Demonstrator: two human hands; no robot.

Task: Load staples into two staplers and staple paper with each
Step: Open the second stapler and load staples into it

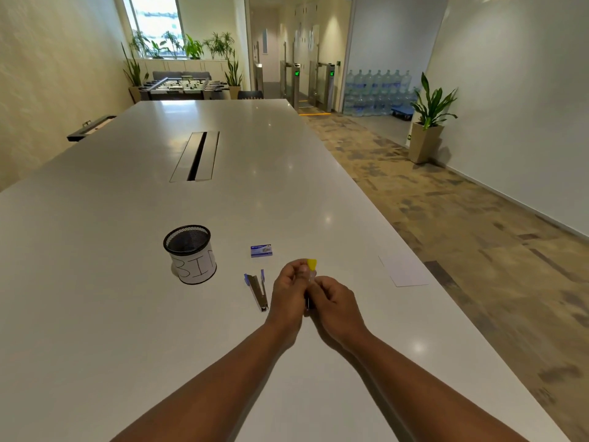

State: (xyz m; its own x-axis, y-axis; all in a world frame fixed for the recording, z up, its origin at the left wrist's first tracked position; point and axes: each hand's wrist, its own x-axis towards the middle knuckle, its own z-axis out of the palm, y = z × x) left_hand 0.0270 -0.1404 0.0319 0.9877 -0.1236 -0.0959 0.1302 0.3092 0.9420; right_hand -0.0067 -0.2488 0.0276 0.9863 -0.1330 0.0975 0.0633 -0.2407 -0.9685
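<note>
Both hands, left hand and right hand, grip a yellow-tipped stapler, mostly hidden. Beside them lie an opened blue stapler, staple box, mesh bin; paper near the surface's right edge.

Bright, even daylight from the far window, ceiling-light glare on the table, edges wide-angle warped.

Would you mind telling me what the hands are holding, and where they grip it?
Both hands hold the yellow stapler: the left hand near its yellow end, the right hand lower on the body.
</note>
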